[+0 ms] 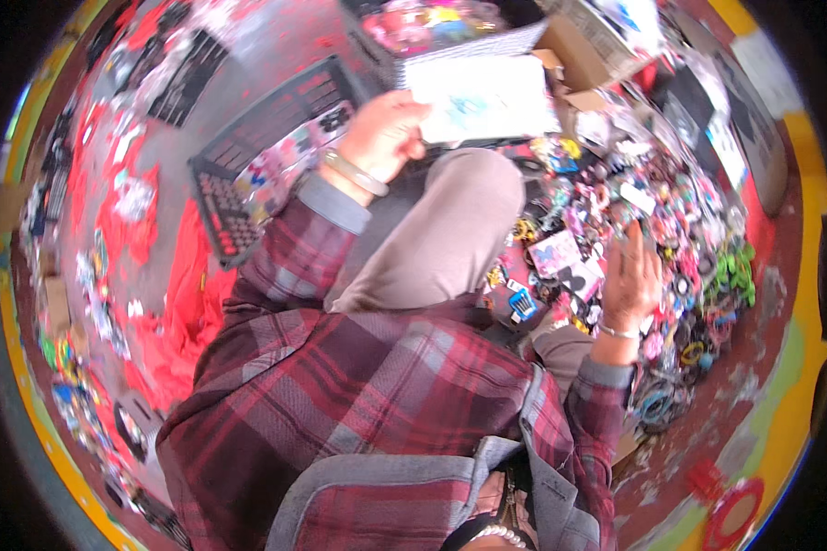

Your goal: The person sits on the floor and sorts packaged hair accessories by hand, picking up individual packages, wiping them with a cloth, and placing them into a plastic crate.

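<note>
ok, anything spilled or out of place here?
Mostly clutter. Small colourful trinkets lie in a loose heap on the floor by the right hand, not in any container. The black crate sits tilted on the red cloth. The left hand holds a white sheet; no damage visible.

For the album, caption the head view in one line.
Seated in a plaid shirt, left hand holds a white card while right hand rests on a pile of colourful trinkets.
</note>
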Tool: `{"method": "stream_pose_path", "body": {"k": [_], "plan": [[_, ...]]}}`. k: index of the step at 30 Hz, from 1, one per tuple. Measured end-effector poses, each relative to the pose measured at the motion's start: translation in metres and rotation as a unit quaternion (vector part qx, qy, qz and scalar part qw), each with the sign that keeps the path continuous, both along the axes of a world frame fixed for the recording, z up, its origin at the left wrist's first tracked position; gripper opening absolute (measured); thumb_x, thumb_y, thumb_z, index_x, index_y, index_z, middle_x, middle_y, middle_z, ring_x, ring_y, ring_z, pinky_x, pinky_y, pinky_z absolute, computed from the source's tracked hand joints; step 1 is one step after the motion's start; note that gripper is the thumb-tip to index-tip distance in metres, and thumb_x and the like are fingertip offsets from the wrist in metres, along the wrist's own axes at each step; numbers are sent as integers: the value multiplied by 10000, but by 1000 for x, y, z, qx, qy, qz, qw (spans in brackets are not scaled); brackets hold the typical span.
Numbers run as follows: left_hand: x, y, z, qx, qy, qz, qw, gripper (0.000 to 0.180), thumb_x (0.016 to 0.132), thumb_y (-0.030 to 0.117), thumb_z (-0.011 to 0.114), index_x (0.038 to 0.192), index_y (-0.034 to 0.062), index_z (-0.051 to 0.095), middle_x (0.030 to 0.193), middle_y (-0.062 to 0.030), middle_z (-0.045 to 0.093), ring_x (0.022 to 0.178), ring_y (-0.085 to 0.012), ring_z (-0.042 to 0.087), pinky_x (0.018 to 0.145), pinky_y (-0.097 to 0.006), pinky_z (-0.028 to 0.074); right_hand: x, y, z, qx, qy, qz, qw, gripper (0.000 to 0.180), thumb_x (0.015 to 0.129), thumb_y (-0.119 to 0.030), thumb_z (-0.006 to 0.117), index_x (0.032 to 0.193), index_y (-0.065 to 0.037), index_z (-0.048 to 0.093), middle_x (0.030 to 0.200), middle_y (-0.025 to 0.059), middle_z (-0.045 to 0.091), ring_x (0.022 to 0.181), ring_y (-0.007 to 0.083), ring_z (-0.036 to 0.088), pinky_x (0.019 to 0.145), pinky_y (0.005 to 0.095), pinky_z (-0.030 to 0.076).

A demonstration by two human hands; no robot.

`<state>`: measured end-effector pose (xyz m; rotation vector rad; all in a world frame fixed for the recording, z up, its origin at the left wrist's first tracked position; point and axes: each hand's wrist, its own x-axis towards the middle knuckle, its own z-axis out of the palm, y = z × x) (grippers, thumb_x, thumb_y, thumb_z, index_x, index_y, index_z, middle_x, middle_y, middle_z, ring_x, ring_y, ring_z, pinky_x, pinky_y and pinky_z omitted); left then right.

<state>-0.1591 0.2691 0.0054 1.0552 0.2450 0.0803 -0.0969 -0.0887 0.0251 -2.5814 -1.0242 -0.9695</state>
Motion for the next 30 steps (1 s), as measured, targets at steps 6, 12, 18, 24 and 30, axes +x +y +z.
{"method": "stream_pose_path", "body": {"k": [6,12,18,24,30], "plan": [[-139,178,-62,-43,96,371,922,177,796,55,590,971,42,567,931,-78,614,833,-177,587,675,-284,466,-1,-39,-46,-70,150,-127,978,328,812,-147,563,1125,-49,569,901,143,635,762,299,581,689,386,464],[-241,248,-155,-32,218,477,851,170,821,51,511,987,17,502,763,-72,519,725,-200,560,650,-354,530,5,-51,-86,-106,183,-109,971,316,830,-152,538,1120,-32,567,923,154,628,833,302,581,728,381,450],[-261,264,-228,-51,236,392,888,169,806,66,516,972,39,500,735,-77,499,646,-213,536,555,-363,516,-1,-41,-96,-148,260,-134,945,288,822,-150,518,1071,-21,586,943,163,632,840,329,593,757,403,458],[-218,277,-342,556,15,63,829,124,726,141,622,759,29,580,733,-133,590,720,-285,575,616,-358,481,6,-28,-116,-171,282,-70,941,282,816,-163,515,1046,-18,590,927,175,626,805,335,588,725,417,455],[-100,196,-307,-93,386,111,911,281,775,8,558,1049,-5,499,955,-165,565,775,-316,614,692,-418,549,-6,-16,-101,-184,319,-96,925,250,816,-166,506,990,-17,606,850,175,620,775,338,580,697,418,455]]}}
